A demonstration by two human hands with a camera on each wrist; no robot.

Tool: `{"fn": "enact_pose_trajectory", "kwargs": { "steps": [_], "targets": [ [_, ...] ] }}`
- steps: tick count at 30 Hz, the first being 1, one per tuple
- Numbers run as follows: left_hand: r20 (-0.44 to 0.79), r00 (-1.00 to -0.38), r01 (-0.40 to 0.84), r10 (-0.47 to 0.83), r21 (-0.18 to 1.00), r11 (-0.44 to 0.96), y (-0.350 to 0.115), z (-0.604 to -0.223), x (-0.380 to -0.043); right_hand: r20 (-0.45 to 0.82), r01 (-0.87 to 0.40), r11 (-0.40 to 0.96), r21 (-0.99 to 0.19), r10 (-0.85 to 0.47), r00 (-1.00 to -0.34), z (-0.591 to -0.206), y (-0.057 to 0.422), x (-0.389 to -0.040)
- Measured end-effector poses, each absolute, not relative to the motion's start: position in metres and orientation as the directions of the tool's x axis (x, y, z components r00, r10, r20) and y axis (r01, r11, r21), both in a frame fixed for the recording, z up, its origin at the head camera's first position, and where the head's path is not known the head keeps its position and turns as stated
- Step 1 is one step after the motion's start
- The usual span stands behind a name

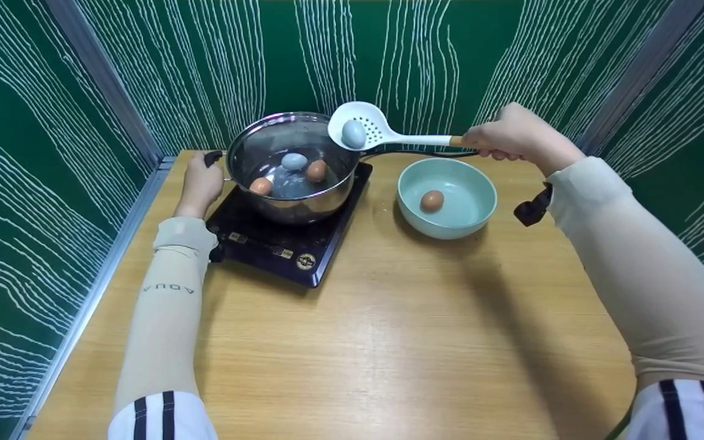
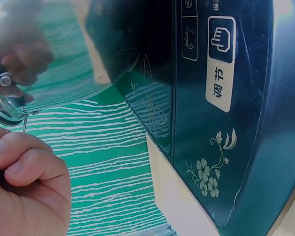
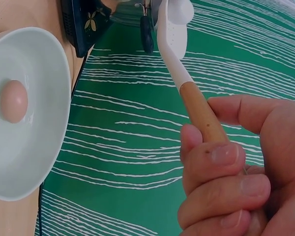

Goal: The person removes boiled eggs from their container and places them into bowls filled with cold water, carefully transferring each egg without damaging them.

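My right hand (image 1: 505, 134) grips the wooden handle (image 3: 201, 110) of a white slotted spoon (image 1: 376, 125). A pale bluish egg (image 1: 354, 133) lies in the spoon's bowl, raised over the right rim of a steel pot (image 1: 294, 211). Inside the pot are another pale egg (image 1: 294, 161) and two brown eggs, one brown egg (image 1: 316, 170) beside it and one brown egg (image 1: 260, 186) near the left wall. At the pot's left side, my left hand (image 1: 200, 183) holds its black handle (image 1: 212, 158). One brown egg (image 1: 432, 201) sits in a mint-green bowl (image 1: 447, 229) to the right.
The pot stands on a black induction cooker (image 1: 266, 247) at the table's back left. A dark cord (image 1: 413, 151) runs along the back edge. Green walls with white lines (image 1: 388, 55) close in the wooden table (image 1: 376, 342) behind and at both sides.
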State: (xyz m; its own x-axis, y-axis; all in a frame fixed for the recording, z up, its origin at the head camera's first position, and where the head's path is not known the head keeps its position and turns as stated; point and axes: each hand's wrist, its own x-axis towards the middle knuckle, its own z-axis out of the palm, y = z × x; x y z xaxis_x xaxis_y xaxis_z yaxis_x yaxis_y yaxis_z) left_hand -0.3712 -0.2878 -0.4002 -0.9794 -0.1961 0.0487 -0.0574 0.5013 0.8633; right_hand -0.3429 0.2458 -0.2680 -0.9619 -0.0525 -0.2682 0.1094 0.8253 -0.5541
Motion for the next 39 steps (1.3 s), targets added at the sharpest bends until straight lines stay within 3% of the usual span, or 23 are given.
{"fn": "enact_pose_trajectory", "kwargs": {
  "steps": [39],
  "targets": [
    [0.053,-0.981,-0.051,-0.186,0.857,0.512,-0.287,-0.4,-0.371,-0.257,0.149,0.82,-0.553,0.002,-0.966,-0.284,0.307,-0.315]
  ]
}}
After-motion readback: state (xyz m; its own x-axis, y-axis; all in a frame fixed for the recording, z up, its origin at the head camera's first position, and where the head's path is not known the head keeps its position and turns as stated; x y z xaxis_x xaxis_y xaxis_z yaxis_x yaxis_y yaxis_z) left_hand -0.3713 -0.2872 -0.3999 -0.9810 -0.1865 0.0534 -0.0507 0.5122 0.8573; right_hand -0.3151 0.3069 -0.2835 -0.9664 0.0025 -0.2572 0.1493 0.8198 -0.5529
